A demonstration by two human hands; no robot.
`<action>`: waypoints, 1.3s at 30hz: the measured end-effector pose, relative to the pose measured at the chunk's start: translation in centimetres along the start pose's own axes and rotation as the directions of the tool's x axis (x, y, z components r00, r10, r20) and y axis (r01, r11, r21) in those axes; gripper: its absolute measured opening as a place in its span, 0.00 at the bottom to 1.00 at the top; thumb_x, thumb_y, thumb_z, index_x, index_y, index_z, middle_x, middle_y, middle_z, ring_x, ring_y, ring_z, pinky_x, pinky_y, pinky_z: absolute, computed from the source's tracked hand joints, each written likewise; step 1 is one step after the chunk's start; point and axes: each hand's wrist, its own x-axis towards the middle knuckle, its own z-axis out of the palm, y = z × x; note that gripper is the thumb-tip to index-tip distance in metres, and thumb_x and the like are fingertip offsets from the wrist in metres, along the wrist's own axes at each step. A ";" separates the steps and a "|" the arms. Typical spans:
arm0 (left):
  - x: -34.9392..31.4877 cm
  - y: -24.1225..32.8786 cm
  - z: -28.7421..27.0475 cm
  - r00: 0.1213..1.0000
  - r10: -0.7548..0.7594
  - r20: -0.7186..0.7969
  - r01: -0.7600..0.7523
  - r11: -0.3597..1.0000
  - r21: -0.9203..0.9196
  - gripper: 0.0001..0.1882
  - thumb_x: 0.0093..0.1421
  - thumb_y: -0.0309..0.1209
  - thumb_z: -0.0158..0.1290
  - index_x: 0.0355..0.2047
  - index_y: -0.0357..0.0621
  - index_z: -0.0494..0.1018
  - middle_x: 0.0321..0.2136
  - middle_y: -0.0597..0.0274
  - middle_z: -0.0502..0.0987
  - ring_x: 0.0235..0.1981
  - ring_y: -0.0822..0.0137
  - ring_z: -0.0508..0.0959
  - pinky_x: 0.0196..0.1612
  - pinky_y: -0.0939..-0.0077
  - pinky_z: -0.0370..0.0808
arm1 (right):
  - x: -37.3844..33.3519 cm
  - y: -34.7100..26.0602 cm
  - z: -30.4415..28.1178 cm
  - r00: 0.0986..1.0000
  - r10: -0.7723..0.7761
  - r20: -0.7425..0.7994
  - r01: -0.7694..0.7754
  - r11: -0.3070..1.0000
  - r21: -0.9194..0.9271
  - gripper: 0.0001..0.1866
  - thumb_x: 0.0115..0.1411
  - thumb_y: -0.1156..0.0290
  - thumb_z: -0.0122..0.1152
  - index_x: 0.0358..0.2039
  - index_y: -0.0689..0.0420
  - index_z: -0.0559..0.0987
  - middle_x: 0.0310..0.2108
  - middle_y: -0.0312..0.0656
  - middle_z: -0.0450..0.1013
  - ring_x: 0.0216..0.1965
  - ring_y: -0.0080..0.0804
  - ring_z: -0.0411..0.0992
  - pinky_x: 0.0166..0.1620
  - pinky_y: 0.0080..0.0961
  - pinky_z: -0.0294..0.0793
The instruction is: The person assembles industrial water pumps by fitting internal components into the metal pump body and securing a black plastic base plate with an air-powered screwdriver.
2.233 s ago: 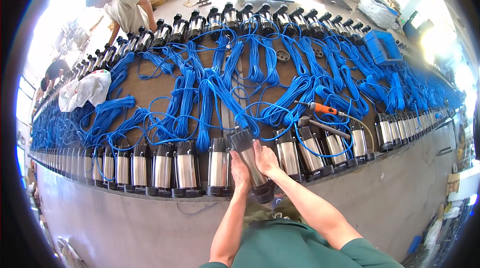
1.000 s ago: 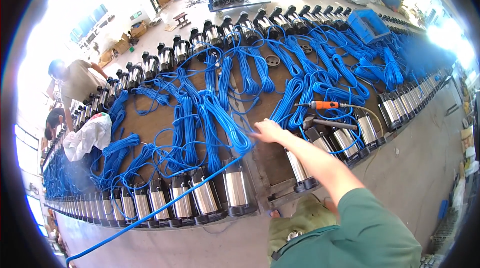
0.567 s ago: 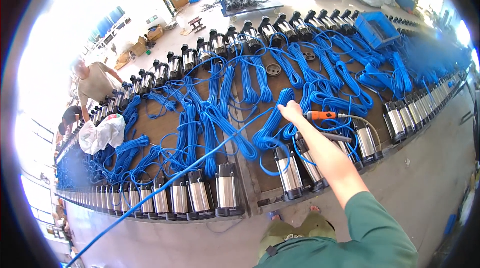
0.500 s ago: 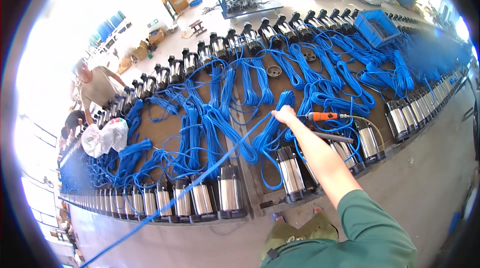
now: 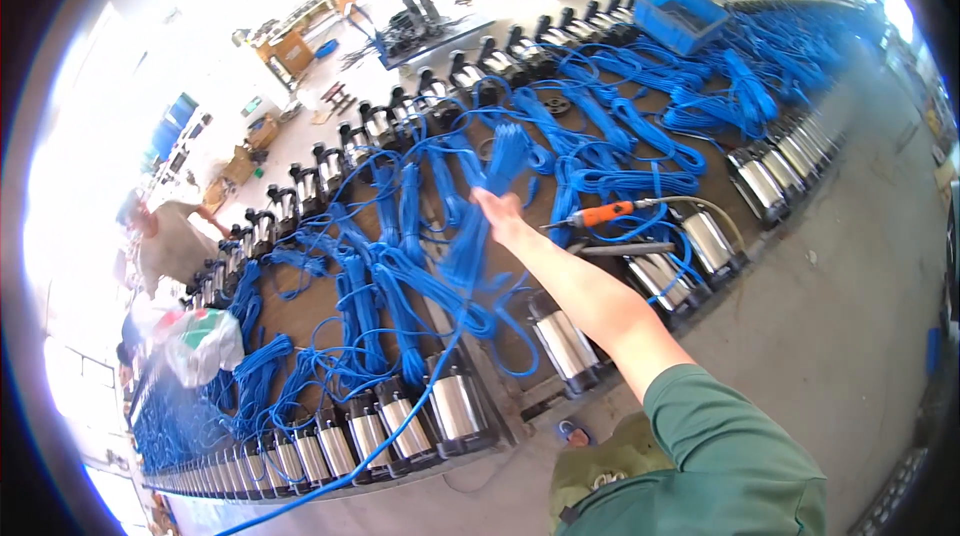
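- Right hand (image 5: 497, 208) fingers closed around blue cable bundle (image 5: 487, 201), lifted over bench (image 5: 520, 376).
- Judged step: laying the coil out.
- Next: clear driver (image 5: 600, 215) at 3 o'clock.
- Left hand unseen.

Blurred blue cable bundle (image 5: 490, 206), lifted

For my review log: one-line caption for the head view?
Right hand lifts blurred blue cable bundle above pump-lined workbench.
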 end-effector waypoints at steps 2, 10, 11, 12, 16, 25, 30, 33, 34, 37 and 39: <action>-1.3 -0.8 1.2 1.000 0.003 -0.002 -0.003 0.999 -0.041 0.13 0.71 0.36 0.51 0.50 0.43 0.74 0.41 0.62 0.78 0.43 0.64 0.78 0.55 0.66 0.74 | -7.8 -9.0 0.7 0.973 -0.116 0.201 0.081 0.982 0.174 0.11 0.52 0.68 0.72 0.32 0.60 0.83 0.31 0.38 0.80 0.33 0.26 0.76 0.37 0.30 0.77; -11.0 -13.9 8.3 0.996 -0.069 0.047 0.083 0.900 -0.428 0.13 0.71 0.36 0.51 0.51 0.43 0.75 0.43 0.63 0.78 0.45 0.65 0.79 0.56 0.67 0.73 | -29.5 -41.8 -30.4 0.541 -0.786 -0.301 0.822 0.417 0.388 0.30 0.64 0.43 0.55 0.54 0.56 0.75 0.48 0.42 0.79 0.33 0.26 0.75 0.33 0.25 0.72; -13.5 -16.9 9.2 0.997 -0.061 0.036 0.071 0.857 -0.511 0.13 0.71 0.35 0.51 0.51 0.43 0.75 0.43 0.63 0.78 0.45 0.65 0.79 0.56 0.67 0.73 | -31.8 -44.8 -36.6 0.407 -0.793 -0.452 0.912 0.324 0.253 0.36 0.67 0.31 0.45 0.54 0.51 0.77 0.50 0.41 0.79 0.28 0.24 0.74 0.23 0.23 0.71; -16.0 -20.1 10.4 0.999 -0.053 0.007 0.046 0.788 -0.614 0.13 0.71 0.35 0.51 0.51 0.44 0.75 0.43 0.63 0.78 0.45 0.65 0.79 0.57 0.67 0.73 | -35.5 -47.4 -41.5 0.322 -0.808 -0.494 0.939 0.203 0.279 0.36 0.67 0.30 0.45 0.50 0.53 0.77 0.46 0.42 0.79 0.30 0.29 0.75 0.30 0.28 0.73; -21.4 -27.1 9.5 0.948 -0.286 0.136 0.309 0.736 -0.602 0.10 0.72 0.35 0.46 0.42 0.41 0.72 0.35 0.62 0.73 0.36 0.66 0.75 0.44 0.66 0.74 | -46.8 -53.1 -68.8 -0.036 -0.883 -0.467 0.945 -0.182 0.270 0.34 0.67 0.32 0.48 0.40 0.55 0.75 0.31 0.41 0.73 0.36 0.38 0.74 0.49 0.44 0.74; -40.1 -57.5 14.4 0.549 -0.732 0.404 0.816 0.367 -0.446 0.13 0.75 0.38 0.41 0.40 0.41 0.68 0.33 0.62 0.70 0.34 0.66 0.73 0.40 0.67 0.75 | -60.7 -44.9 -96.8 -0.189 -0.641 -0.744 0.891 0.207 -0.405 0.18 0.66 0.62 0.66 0.50 0.54 0.71 0.37 0.38 0.74 0.38 0.30 0.72 0.48 0.32 0.74; -50.1 -71.7 18.0 0.370 -0.800 0.473 0.886 0.150 -0.439 0.14 0.75 0.39 0.41 0.43 0.41 0.68 0.35 0.60 0.71 0.37 0.64 0.73 0.42 0.65 0.75 | -57.1 -41.2 -105.1 0.146 -0.441 -0.885 0.504 0.803 -0.317 0.12 0.53 0.70 0.78 0.28 0.56 0.78 0.23 0.33 0.75 0.23 0.20 0.69 0.28 0.23 0.67; -53.4 -78.7 18.5 0.309 -0.806 0.504 0.911 0.099 -0.400 0.14 0.75 0.40 0.41 0.45 0.41 0.67 0.37 0.59 0.72 0.38 0.63 0.74 0.43 0.64 0.75 | -53.3 -40.7 -110.5 0.335 -0.274 -0.902 0.371 0.918 -0.141 0.15 0.49 0.68 0.81 0.26 0.55 0.78 0.22 0.34 0.75 0.22 0.21 0.69 0.26 0.25 0.67; -55.3 -82.4 18.8 0.277 -0.803 0.528 0.914 0.051 -0.402 0.15 0.75 0.40 0.41 0.46 0.41 0.67 0.37 0.59 0.72 0.39 0.62 0.74 0.44 0.64 0.75 | -53.1 -40.8 -113.1 0.321 -0.231 -0.918 0.343 0.932 -0.115 0.16 0.48 0.68 0.82 0.26 0.55 0.78 0.22 0.34 0.75 0.22 0.21 0.69 0.25 0.25 0.67; -59.1 -93.2 19.1 0.217 -0.793 0.569 0.918 -0.031 -0.395 0.15 0.75 0.41 0.41 0.48 0.41 0.67 0.39 0.58 0.72 0.40 0.61 0.74 0.45 0.62 0.74 | -50.3 -41.9 -120.5 0.317 -0.140 -0.938 0.302 0.952 -0.040 0.17 0.45 0.71 0.82 0.28 0.58 0.78 0.22 0.38 0.76 0.21 0.26 0.72 0.25 0.27 0.70; -60.5 -100.7 19.3 0.195 -0.778 0.598 0.925 -0.058 -0.376 0.16 0.75 0.41 0.41 0.49 0.41 0.67 0.40 0.57 0.73 0.41 0.60 0.74 0.46 0.62 0.74 | -46.3 -44.1 -125.4 0.319 -0.123 -0.940 0.338 0.941 -0.009 0.15 0.46 0.73 0.80 0.28 0.60 0.78 0.22 0.41 0.76 0.21 0.29 0.74 0.24 0.29 0.72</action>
